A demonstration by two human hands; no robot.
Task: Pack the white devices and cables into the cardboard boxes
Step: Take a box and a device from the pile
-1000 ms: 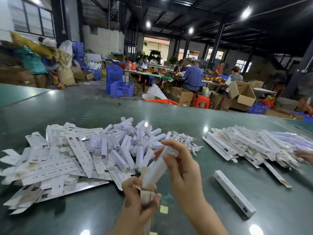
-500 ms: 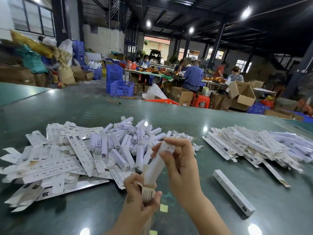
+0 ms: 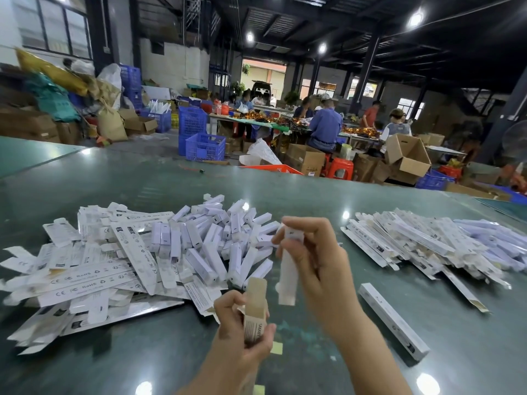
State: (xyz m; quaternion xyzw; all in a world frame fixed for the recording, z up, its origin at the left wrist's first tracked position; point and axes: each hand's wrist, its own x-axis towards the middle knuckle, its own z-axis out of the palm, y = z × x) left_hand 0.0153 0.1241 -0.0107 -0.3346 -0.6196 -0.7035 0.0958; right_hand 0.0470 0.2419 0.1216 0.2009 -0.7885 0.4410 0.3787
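While left hand (image 3: 242,323) grips box (image 3: 254,312), right fingers (image 3: 302,223) pinch device (image 3: 288,269) top

The device (image 3: 287,269) in the right hand (image 3: 313,266) was plain white. The box (image 3: 254,312) in the left hand (image 3: 242,329) was white with black print, its flap brown inside. Beneath both hands, the table (image 3: 142,360) was dark glossy green, with a yellow sticker (image 3: 276,348) beside the left hand.
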